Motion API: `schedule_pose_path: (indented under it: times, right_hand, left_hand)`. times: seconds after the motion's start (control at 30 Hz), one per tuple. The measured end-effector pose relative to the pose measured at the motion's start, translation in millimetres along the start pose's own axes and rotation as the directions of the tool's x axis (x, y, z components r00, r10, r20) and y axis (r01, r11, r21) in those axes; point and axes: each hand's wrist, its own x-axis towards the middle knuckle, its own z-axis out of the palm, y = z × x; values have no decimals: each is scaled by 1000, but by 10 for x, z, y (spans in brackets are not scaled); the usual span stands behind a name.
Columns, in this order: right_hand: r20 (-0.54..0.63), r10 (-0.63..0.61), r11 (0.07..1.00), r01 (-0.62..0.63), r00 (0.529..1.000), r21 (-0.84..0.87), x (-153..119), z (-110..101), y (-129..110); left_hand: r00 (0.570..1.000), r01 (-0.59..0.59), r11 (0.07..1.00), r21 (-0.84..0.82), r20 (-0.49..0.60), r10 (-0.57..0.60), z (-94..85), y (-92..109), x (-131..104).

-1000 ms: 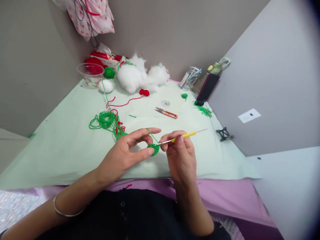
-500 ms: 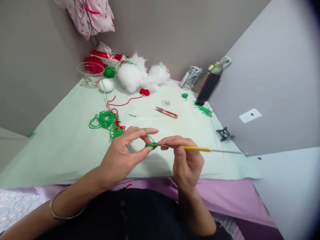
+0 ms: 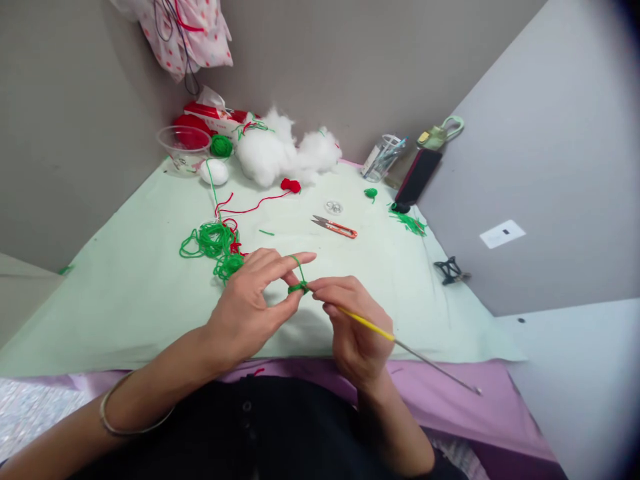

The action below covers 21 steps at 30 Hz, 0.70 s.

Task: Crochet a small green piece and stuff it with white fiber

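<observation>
My left hand [image 3: 250, 310] pinches a small green crocheted piece [image 3: 298, 288] between thumb and fingers. A strand of green yarn runs from the piece up over its raised index finger. In my right hand [image 3: 357, 323] is a crochet hook with a yellow handle [image 3: 367, 323]; its tip end is at the green piece, and its metal rear end slants down to the right. The fingertips of both hands nearly meet at the piece. Left of my left hand lies a loose tangle of green yarn [image 3: 213, 241] with red strands in it.
Orange-handled snips [image 3: 336, 227] and a small clear dish [image 3: 333, 207] lie mid-table. Behind are white stuffing [image 3: 267, 150], a clear tub [image 3: 184, 157] and a red bobble [image 3: 291, 186]. At the right stand a pen cup [image 3: 381, 160] and a phone [image 3: 419, 179]; a black stand [image 3: 451, 270] lies nearer.
The hook's rear end has swung downward, and my right hand has turned and shifted slightly left. The yarn over my left index finger hangs more upright.
</observation>
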Motion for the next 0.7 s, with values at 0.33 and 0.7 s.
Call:
schedule_pose_path:
  times: [0.33,0.7]
  right_hand:
    - [143,-18,977,48,990,-210,72,-13,-30]
    - [-146,-191,944,141,971,-300,-172,284,173]
  left_hand:
    - [945,-323,865,384,79,318,-5,-193,-11]
    - [933,339,809,-480,63,-354,92,-30,-43]
